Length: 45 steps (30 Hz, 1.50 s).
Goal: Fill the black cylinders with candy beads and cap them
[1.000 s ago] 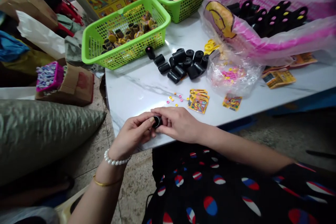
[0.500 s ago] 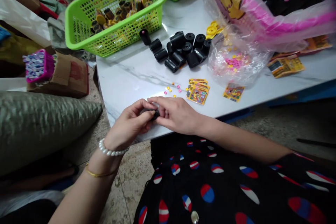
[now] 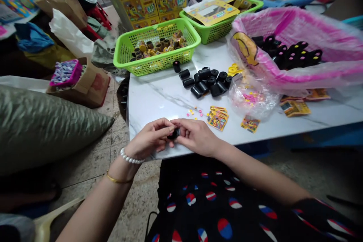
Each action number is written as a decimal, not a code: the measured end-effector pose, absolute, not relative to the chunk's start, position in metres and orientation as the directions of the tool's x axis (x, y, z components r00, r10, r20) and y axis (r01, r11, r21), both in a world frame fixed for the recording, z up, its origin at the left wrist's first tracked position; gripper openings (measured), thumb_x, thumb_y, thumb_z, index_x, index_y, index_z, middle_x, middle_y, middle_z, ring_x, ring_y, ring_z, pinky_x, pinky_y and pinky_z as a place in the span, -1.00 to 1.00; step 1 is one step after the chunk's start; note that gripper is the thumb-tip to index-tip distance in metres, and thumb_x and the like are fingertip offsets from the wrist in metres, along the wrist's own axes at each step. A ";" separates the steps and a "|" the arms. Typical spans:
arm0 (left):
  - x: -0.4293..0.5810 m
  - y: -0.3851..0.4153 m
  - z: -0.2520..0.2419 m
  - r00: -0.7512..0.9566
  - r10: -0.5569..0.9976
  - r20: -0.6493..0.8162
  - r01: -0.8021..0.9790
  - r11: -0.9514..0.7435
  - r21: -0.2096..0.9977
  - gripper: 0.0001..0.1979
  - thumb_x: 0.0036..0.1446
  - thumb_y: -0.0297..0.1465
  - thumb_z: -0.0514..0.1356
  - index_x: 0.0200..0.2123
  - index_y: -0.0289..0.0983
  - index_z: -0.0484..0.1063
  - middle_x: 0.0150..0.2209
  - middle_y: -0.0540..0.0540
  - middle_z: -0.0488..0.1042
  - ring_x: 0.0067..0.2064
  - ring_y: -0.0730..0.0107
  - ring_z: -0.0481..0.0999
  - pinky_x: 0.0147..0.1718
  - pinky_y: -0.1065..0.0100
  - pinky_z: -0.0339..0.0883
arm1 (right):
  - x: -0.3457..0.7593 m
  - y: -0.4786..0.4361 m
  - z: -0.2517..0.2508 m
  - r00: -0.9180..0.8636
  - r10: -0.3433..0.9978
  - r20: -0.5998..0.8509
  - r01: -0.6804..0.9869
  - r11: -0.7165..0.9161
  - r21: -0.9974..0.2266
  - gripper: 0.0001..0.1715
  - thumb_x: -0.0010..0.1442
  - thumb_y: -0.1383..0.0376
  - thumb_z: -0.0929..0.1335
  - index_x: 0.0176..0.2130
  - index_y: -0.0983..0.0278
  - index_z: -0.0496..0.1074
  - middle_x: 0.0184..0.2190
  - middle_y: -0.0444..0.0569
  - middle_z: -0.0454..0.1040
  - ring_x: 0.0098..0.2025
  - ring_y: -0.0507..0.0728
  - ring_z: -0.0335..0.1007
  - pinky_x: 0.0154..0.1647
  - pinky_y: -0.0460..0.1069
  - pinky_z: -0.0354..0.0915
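Between my two hands, just over the table's front edge, is a small black plastic cylinder (image 3: pixel 174 134), mostly covered by fingers. My left hand (image 3: pixel 151 136) is closed on it, its thumb lying over the top. From the other side my right hand (image 3: pixel 197 136) grips the same cylinder with curled fingers. Small pink and yellow discs (image 3: pixel 200 113) lie scattered just beyond the hands. A fanned stack of yellow printed labels (image 3: pixel 217 119) is right of them. Farther back several black cylinders (image 3: pixel 204 85) lie in a heap, some on their sides, some upright.
A green basket (image 3: pixel 159 69) with yellow-wrapped cylinders stands at the back left. A clear bag (image 3: pixel 252 100) of little discs sits before a plastic-lined pink basket (image 3: pixel 295 79) holding black pieces. Yellow caps (image 3: pixel 234 69) lie beside the heap. A stuffed sack (image 3: pixel 51 132) leans at left.
My view has tilted up, so more of the room shows and the table appears lower and farther right. Both hands still hold the cylinder; my left thumb now lies across its top.
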<state>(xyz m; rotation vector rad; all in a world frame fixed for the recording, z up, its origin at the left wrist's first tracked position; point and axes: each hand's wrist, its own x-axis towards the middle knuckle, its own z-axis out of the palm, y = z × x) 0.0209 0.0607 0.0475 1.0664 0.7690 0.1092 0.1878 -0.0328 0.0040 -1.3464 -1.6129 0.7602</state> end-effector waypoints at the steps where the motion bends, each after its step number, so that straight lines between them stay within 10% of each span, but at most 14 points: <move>1: 0.021 0.061 0.048 0.739 0.435 -0.515 0.267 0.513 0.816 -0.72 0.06 -0.28 0.34 -0.27 -0.32 0.37 -0.44 -0.05 0.47 -0.51 0.49 0.50 -0.75 0.63 0.10 | 0.188 -0.033 0.005 -0.028 0.972 0.231 0.440 0.220 -0.871 -0.52 0.10 0.39 0.40 0.05 0.26 0.40 -0.48 -0.22 0.37 -0.47 -0.03 0.28 -0.38 -0.11 0.23; 27: 0.024 0.045 0.046 0.678 0.573 -0.460 0.356 0.292 0.888 -0.68 0.17 -0.22 0.23 -0.10 -0.29 0.33 -0.57 0.05 0.42 -0.71 0.70 0.13 -0.75 0.60 -0.02 | 0.189 -0.035 0.005 0.016 0.971 0.240 0.406 0.213 -0.889 -0.50 0.11 0.41 0.38 0.07 0.31 0.37 -0.47 -0.20 0.38 -0.47 -0.03 0.28 -0.37 -0.10 0.24; 38: 0.016 0.033 0.040 0.700 0.616 -0.361 0.197 0.320 0.927 -0.58 0.03 -0.34 0.32 -0.04 -0.32 0.40 -0.23 -0.15 0.58 -0.34 0.33 0.59 -0.54 0.44 0.42 | 0.192 -0.035 0.016 -0.052 0.997 -0.064 0.170 -0.055 -0.984 -0.55 0.21 0.28 0.30 0.09 0.29 0.38 -0.44 -0.13 0.42 -0.50 -0.02 0.34 -0.55 -0.13 0.27; 45: 0.017 0.001 0.022 0.386 0.923 0.008 0.440 -0.191 0.877 -0.77 0.01 -0.49 0.30 -0.22 -0.29 0.42 -0.43 0.03 0.47 -0.54 0.51 0.41 -0.51 0.42 0.30 | 0.176 -0.041 0.034 0.022 0.989 -0.145 0.224 -0.146 -0.964 -0.58 0.20 0.15 0.38 0.01 0.27 0.47 -0.44 -0.12 0.39 -0.45 -0.02 0.29 -0.43 -0.11 0.28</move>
